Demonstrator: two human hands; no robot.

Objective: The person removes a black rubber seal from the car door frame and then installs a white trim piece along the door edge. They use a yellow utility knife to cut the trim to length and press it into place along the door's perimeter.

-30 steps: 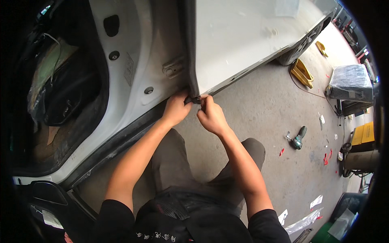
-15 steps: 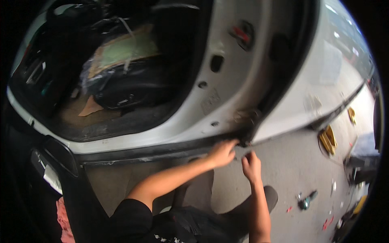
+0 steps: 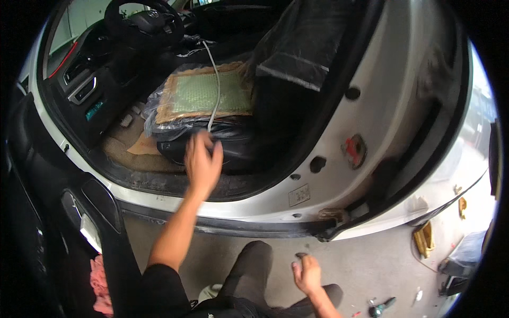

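Observation:
My left hand [image 3: 203,167] is raised at the open front doorway of a white car, in front of the black seat base [image 3: 238,146]. Its thumb stands apart from the slightly bent fingers. A white cable [image 3: 217,87] runs down over the seat cushion [image 3: 207,94], its lower end passing close to those fingertips; contact cannot be made out. Below the sill [image 3: 254,228], my right hand [image 3: 308,276] is closed, with a small dark piece [image 3: 301,255] showing at its fingertips. The kind of piece is too small to tell.
The door [image 3: 58,196] stands open at the left, with a pink cloth [image 3: 99,286] beside it. The steering wheel [image 3: 146,21] is at the far left. On the floor at right lie a yellow holder-like object [image 3: 423,239] and a green-and-black tool [image 3: 380,308].
Both hands have left the rear end of the sill. My left hand has moved up and left to the doorway; my right has drawn back toward me. The view has shifted toward the cabin.

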